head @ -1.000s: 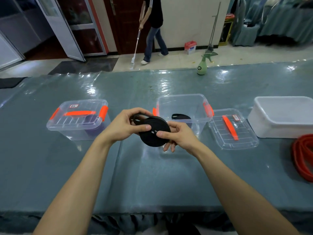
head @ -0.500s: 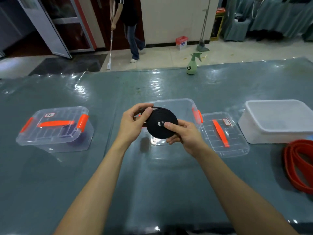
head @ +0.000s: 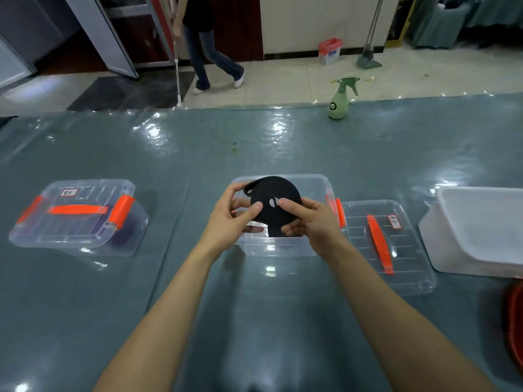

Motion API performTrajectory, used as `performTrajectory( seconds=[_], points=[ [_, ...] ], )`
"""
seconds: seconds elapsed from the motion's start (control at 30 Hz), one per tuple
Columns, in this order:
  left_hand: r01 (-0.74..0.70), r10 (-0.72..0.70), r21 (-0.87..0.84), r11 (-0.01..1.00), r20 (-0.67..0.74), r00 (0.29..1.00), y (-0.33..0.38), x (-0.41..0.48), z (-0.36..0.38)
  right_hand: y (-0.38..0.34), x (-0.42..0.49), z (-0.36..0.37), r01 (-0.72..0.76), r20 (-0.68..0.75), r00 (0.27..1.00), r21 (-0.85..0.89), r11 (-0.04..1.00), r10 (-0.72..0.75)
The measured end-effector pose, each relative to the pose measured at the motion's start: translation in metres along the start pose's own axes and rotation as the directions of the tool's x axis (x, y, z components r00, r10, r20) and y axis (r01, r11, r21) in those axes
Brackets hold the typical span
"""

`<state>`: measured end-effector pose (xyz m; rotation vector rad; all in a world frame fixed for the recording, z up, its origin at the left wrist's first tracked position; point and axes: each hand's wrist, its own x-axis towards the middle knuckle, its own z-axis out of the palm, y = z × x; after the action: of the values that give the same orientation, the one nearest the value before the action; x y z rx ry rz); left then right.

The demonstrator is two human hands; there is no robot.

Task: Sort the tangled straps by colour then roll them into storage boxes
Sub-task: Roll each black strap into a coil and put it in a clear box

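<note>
A rolled black strap (head: pixel 278 193) forms a flat disc that I hold with both hands over the open clear storage box (head: pixel 317 182) in the middle of the table. My left hand (head: pixel 232 213) grips the roll's left edge, thumb on its face. My right hand (head: pixel 308 219) pinches the right side, with a loose strap end hanging below into the box. That box's lid (head: pixel 402 250), with an orange handle, lies flat just to its right. A red strap (head: pixel 513 321) is coiled at the right edge of view.
A closed clear box (head: pixel 79 219) with orange latches stands at the left, something dark purple inside. A white tub (head: pixel 481 230) sits at the right. A green spray bottle (head: pixel 338 100) stands at the table's far edge. A person with a mop walks on the floor beyond.
Both hands have carried the black roll forward, from in front of the open box to above it. The person in the background has walked on.
</note>
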<state>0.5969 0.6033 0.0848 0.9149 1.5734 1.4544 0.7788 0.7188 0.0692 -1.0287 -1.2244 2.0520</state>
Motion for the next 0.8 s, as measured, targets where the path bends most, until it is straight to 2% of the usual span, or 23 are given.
performTrajectory(
  seconds=[0.13, 0.2, 0.23, 0.27, 0.3, 0.33, 0.4, 0.5, 0.67, 0.73, 0.8],
  points=[
    [0.052, -0.053, -0.024, 0.998, -0.048, 0.997, -0.004, 0.022, 0.005, -0.004, 0.024, -0.008, -0.039, 0.014, 0.999, -0.094, 0.995, 0.040],
    [0.088, -0.089, -0.010, 0.996, -0.043, 0.995, -0.004, 0.036, 0.006, -0.008, 0.034, -0.013, 0.033, 0.019, 0.999, -0.316, 0.948, -0.029],
    [0.106, -0.106, 0.008, 0.994, -0.033, 0.994, -0.007, 0.043, 0.006, -0.009, 0.039, -0.016, 0.104, 0.034, 0.994, -0.527, 0.844, -0.102],
    [0.131, -0.130, 0.033, 0.991, -0.019, 0.991, -0.011, 0.051, 0.007, -0.008, 0.043, -0.018, 0.154, 0.062, 0.985, -0.734, 0.661, -0.161],
    [0.161, -0.161, 0.061, 0.985, -0.004, 0.987, -0.016, 0.057, 0.008, -0.006, 0.048, -0.019, 0.169, 0.082, 0.976, -0.865, 0.472, -0.199],
    [0.192, -0.193, 0.085, 0.978, 0.009, 0.981, -0.020, 0.064, 0.010, -0.003, 0.052, -0.019, 0.162, 0.088, 0.971, -0.928, 0.336, -0.224],
    [0.247, -0.252, 0.112, 0.963, 0.033, 0.967, -0.032, 0.074, 0.014, 0.006, 0.060, -0.020, 0.129, 0.071, 0.965, -0.966, 0.224, -0.252],
    [0.331, -0.347, 0.148, 0.932, 0.092, 0.933, -0.048, 0.089, 0.019, 0.021, 0.075, -0.023, 0.064, 0.027, 0.978, -0.983, 0.174, -0.207],
    [0.522, -0.538, 0.133, 0.843, 0.151, 0.829, -0.071, 0.110, 0.034, 0.039, 0.096, -0.030, -0.083, -0.091, 0.995, -0.983, 0.162, -0.039],
    [0.575, -0.587, 0.123, 0.809, 0.130, 0.799, -0.080, 0.116, 0.039, 0.046, 0.105, -0.031, -0.108, -0.112, 0.994, -0.982, 0.157, -0.015],
    [0.586, -0.599, 0.145, 0.797, 0.063, 0.798, -0.090, 0.121, 0.043, 0.052, 0.113, -0.031, -0.126, -0.126, 0.992, -0.982, 0.139, 0.010]
  ],
)
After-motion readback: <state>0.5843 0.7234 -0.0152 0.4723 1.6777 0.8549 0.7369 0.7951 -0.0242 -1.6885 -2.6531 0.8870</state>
